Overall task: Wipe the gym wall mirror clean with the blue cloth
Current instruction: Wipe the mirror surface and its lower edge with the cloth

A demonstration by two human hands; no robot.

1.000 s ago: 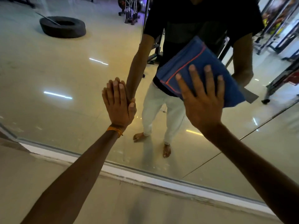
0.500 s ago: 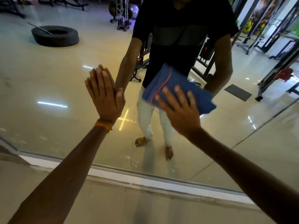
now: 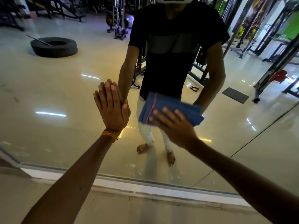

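The gym wall mirror (image 3: 53, 139) fills most of the view and reflects a standing person and the gym floor. A folded blue cloth (image 3: 168, 105) with a red stripe lies flat against the glass. My right hand (image 3: 173, 126) presses the cloth to the mirror with fingers spread and straight. My left hand (image 3: 111, 109), an orange thread round its wrist, rests flat on the glass to the left of the cloth, fingers together and pointing up. The cloth's lower part is hidden under my right hand.
The mirror's white lower frame (image 3: 129, 185) runs across the bottom above a beige ledge. A seam in the glass (image 3: 262, 130) slants at the right. The reflection holds a black tyre (image 3: 54, 46), weight racks and machine frames.
My right hand has slid the cloth down and to the left across the glass. My left hand has stayed flat on the mirror. The camera has tilted up a little.
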